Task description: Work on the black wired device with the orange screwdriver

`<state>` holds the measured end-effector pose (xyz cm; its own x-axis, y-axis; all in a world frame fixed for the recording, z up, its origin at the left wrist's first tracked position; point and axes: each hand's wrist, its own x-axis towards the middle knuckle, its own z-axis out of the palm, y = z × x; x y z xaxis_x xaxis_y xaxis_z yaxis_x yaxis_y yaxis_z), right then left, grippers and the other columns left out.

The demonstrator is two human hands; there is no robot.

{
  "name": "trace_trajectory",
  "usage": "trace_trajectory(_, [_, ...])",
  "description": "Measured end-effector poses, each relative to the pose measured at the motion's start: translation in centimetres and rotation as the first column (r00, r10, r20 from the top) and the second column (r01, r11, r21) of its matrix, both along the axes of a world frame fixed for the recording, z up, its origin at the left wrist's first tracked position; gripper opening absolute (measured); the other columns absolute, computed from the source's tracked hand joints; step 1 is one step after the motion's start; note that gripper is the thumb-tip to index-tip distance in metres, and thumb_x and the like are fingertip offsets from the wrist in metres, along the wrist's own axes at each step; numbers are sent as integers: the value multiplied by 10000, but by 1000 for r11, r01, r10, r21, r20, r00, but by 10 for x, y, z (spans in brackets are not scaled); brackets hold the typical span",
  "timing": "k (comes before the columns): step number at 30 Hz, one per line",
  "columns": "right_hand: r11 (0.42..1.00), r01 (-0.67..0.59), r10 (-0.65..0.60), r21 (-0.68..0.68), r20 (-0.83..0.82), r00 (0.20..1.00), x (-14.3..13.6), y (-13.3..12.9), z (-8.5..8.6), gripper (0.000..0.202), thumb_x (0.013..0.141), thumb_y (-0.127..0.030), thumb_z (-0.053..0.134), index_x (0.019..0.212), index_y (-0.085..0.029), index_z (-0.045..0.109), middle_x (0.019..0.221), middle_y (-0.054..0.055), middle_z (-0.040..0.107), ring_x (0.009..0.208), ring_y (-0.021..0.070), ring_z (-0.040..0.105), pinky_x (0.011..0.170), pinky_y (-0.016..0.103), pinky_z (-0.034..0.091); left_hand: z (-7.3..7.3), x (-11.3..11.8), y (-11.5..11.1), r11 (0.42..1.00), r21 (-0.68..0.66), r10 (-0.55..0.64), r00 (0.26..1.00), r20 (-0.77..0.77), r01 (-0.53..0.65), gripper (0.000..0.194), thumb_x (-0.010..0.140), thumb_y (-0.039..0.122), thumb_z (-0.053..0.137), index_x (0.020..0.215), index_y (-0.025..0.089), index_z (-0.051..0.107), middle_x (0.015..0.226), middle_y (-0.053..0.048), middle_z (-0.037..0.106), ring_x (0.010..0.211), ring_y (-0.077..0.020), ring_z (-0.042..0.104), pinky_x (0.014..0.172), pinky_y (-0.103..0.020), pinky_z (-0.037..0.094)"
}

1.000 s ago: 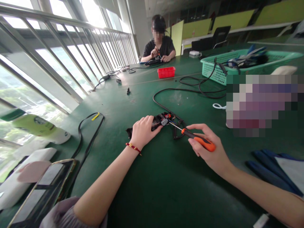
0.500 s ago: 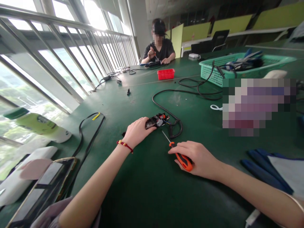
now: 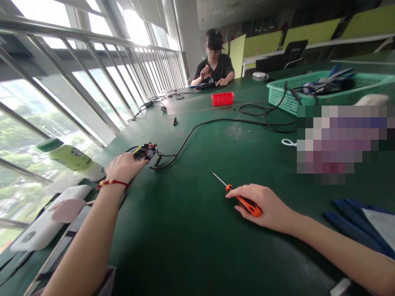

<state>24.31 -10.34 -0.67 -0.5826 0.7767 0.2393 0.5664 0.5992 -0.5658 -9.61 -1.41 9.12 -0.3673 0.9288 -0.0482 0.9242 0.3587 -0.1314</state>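
My left hand (image 3: 126, 167) is closed around a black corded device (image 3: 144, 153) near the left side of the table. Its far end lies open, showing wires and red and yellow parts; the rest is hidden under my fingers. A black cable (image 3: 197, 124) runs from it across the table to the right. My right hand (image 3: 262, 204) rests low over the table, gripping an orange-and-black screwdriver (image 3: 251, 206). The screwdriver's thin metal shaft points away and to the left, touching nothing but perhaps the tabletop.
Beyond stand a red tray (image 3: 222, 99) and a green basket (image 3: 280, 98) holding cords and gloves. Blue-and-white gloves (image 3: 348, 222) lie at right. A bottle (image 3: 72, 158) and a white case (image 3: 51, 222) are at left by the railing (image 3: 92, 61). Another person (image 3: 213, 65) works opposite.
My left hand has moved left with the device, dragging its cable into a straighter line. My right hand still holds the screwdriver in nearly the same place. The view has shifted slightly.
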Motion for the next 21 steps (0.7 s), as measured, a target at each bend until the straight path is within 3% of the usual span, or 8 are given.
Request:
trace_trajectory(6, [1000,9,-9,-12,9,1000,0,0,-1,267,815,-230,538,1079,-235,576,1016,5,683,825,158,635,772,323,469,15,-25,-8,988,67,144,985,-100,-137,456,766,503,480,1015,133,573,1138,-179,572,1035,-343,553,761,-387,456])
trace_trajectory(11, [1000,10,-10,-10,5,1000,-1,0,0,262,815,-219,532,1073,-234,574,1018,5,682,829,161,633,776,330,466,1,-26,-5,993,57,111,991,-74,-107,459,729,378,550,1096,112,475,1132,-192,573,1016,-323,564,716,-351,465])
trace_trajectory(15, [1000,22,-21,-13,15,1000,0,0,0,259,819,-233,530,1074,-239,568,990,5,682,799,166,626,754,334,468,-13,-22,-2,994,14,108,992,-63,-108,423,714,342,569,1054,120,448,1127,-205,577,1009,-346,567,722,-382,460])
trace_trajectory(21, [1000,13,-13,-17,26,1000,-1,0,0,256,822,-228,522,1073,-242,565,998,11,680,815,175,627,761,337,467,-14,-16,-4,993,87,85,994,-72,-79,395,735,279,545,1073,96,454,1159,-220,539,1068,-364,522,758,-417,464])
